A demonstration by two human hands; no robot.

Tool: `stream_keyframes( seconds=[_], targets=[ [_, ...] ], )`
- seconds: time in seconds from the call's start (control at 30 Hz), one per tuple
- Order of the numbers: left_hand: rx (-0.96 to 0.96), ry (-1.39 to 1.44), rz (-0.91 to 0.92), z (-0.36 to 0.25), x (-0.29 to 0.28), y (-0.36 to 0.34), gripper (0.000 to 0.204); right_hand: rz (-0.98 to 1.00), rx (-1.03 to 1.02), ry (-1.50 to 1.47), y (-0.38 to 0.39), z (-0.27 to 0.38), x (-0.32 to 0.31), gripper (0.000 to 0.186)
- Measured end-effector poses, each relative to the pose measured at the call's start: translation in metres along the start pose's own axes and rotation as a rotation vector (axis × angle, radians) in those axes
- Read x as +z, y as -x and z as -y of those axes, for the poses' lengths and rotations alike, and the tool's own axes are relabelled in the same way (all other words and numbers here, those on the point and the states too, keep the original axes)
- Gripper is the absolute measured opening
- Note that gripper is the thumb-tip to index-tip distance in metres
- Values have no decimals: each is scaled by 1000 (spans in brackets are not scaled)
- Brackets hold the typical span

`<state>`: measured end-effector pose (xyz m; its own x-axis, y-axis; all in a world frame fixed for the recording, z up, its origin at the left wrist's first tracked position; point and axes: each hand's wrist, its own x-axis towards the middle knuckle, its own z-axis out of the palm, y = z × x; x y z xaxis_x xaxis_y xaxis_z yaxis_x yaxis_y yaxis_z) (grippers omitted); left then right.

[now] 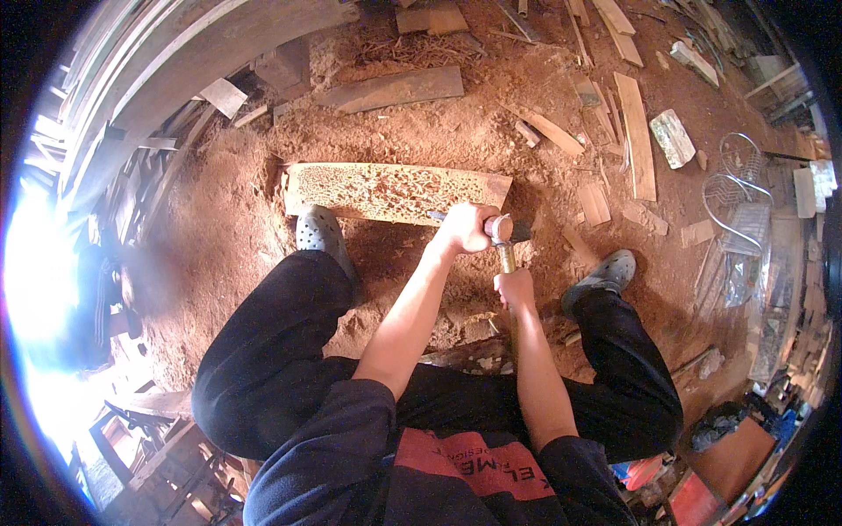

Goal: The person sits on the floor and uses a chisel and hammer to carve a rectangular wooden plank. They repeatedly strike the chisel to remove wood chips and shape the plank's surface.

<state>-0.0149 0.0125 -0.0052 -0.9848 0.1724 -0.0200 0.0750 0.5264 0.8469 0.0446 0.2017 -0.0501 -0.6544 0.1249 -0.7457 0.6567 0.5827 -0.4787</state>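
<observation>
A long carved wooden panel lies on the dirt in front of me, its surface full of pierced, leafy-looking relief. My left hand is closed around a chisel, over the panel's near right edge. The chisel's dark blade points left, and its round wooden butt sticks out to the right of my fist. My right hand grips a hammer by its yellowish handle. The dark hammer head is right beside the chisel's butt; whether they touch I cannot tell.
My left shoe is against the panel's near left edge; my right shoe stands farther right. Loose boards and offcuts litter the ground ahead and right. A wire rack lies at the right. Stacked planks line the far left.
</observation>
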Motion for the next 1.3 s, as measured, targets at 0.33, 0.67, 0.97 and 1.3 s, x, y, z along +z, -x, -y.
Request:
stream_keyframes(
  seconds=[0.33,0.67,0.97,1.3],
  targets=[
    [-44,46,-6,5,5,-2,28,109,104,-411,32,20,-14,10],
    [-151,104,-38,3,-9,-3,26,-237,-509,-1128,139,85,-168,18],
    [-64,68,-37,12,4,-11,31,-147,-133,-171,62,42,-38,11],
    [-139,16,-26,11,3,-8,26,-314,-597,-1215,124,113,-79,12]
  ],
)
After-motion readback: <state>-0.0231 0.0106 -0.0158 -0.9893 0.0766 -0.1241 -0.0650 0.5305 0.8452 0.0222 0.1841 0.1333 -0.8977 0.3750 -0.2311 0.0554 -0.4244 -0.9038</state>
